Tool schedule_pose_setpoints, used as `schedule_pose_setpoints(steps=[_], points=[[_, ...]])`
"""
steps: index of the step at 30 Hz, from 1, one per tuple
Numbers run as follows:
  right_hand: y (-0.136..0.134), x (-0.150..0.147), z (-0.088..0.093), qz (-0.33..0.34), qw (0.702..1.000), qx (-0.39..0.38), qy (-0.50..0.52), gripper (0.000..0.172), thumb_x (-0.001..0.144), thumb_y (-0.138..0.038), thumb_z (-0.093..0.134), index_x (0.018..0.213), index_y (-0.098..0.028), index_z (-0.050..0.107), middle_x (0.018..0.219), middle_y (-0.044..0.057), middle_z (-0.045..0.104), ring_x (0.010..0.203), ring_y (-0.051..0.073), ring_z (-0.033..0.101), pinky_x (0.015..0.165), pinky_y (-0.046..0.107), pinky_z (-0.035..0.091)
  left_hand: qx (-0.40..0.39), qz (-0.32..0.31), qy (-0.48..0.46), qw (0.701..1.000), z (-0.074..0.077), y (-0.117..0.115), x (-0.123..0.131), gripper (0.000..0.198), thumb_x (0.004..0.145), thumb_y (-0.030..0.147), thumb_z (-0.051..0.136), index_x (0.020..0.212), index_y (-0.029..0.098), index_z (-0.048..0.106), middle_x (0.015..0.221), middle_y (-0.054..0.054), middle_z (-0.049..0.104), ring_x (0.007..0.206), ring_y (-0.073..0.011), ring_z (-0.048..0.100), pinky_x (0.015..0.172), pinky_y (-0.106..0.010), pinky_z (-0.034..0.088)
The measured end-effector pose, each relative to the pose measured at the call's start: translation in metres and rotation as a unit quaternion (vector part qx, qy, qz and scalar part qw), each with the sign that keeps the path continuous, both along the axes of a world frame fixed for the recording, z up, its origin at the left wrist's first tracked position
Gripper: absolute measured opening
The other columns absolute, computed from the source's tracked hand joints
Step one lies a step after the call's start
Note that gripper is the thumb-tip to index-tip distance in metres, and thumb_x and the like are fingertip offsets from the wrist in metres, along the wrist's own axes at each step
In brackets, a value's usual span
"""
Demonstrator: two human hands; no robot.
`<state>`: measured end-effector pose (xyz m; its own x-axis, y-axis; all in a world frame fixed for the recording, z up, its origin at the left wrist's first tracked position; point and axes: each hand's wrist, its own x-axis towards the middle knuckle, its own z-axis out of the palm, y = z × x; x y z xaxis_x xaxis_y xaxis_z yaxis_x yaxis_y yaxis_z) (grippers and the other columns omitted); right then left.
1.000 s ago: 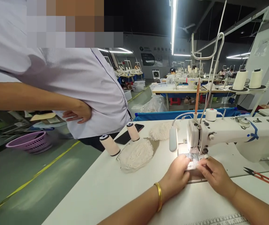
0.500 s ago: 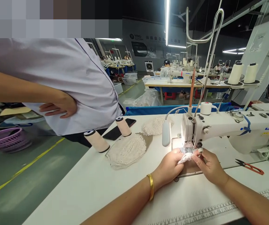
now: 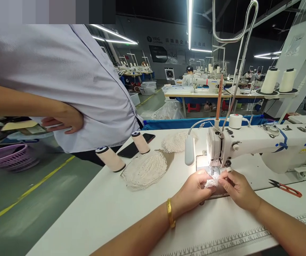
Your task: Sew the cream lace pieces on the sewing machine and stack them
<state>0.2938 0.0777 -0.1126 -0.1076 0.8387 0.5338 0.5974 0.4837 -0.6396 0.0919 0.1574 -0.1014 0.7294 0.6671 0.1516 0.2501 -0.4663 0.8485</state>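
Note:
A small piece of white lace fabric (image 3: 211,182) is pinched between my two hands, just in front of the needle area of a white sewing machine (image 3: 249,140). My left hand (image 3: 195,186) grips its left side with thumb and fingers. At its right edge, the thumb and fingertips of my right hand (image 3: 237,188) are closed on the same fabric. The machine's lamp (image 3: 189,151) lights the spot. Part of the fabric is hidden behind my fingers. Two lacy cream bundles (image 3: 144,170) lie on the table to the left.
Two cream thread cones (image 3: 110,159) and a dark phone (image 3: 131,149) sit at the table's left edge. Orange-handled thread snips (image 3: 286,188) lie right of my hand. A printed ruler (image 3: 222,245) runs along the front. A person in a pale shirt (image 3: 89,96) stands at the left.
The lace fabric has been turned in my fingers and now shows more of its patterned face. Both hands stay almost in place; the view has shifted slightly.

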Motion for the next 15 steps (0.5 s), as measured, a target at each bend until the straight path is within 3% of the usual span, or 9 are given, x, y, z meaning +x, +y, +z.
schedule_pose_setpoints(steps=[8,11,15], points=[[-0.002,0.000,0.000,0.015,1.000,-0.005,-0.006,0.024,0.110,-0.032,0.050,0.088,-0.024,0.057,0.079,-0.001,0.062,0.076,0.017,0.058,0.071,0.027,0.045,0.005,0.007,-0.030,1.000,-0.001,-0.007,-0.002,0.012,0.086,0.030,0.070,0.083,0.019,0.075,0.091,-0.003,0.066,0.088,-0.0199,0.060,0.079,-0.030,0.048],[-0.002,0.002,-0.001,0.054,0.998,0.013,-0.039,0.024,0.112,-0.033,0.049,0.091,-0.024,0.057,0.082,-0.001,0.063,0.078,0.016,0.056,0.074,0.027,0.044,0.114,0.004,-0.024,0.993,-0.006,-0.009,-0.005,0.012,0.086,0.021,0.067,0.075,0.019,0.071,0.082,-0.002,0.061,0.082,-0.0183,0.056,0.074,-0.031,0.042],[-0.004,0.004,0.001,0.136,0.976,0.038,-0.168,0.029,0.114,-0.035,0.044,0.091,-0.023,0.058,0.083,-0.001,0.063,0.077,0.017,0.051,0.073,0.029,0.039,0.294,-0.022,-0.023,0.955,-0.011,-0.015,-0.013,0.016,0.090,0.011,0.064,0.080,0.022,0.072,0.096,-0.001,0.070,0.095,-0.0210,0.060,0.088,-0.038,0.038]])
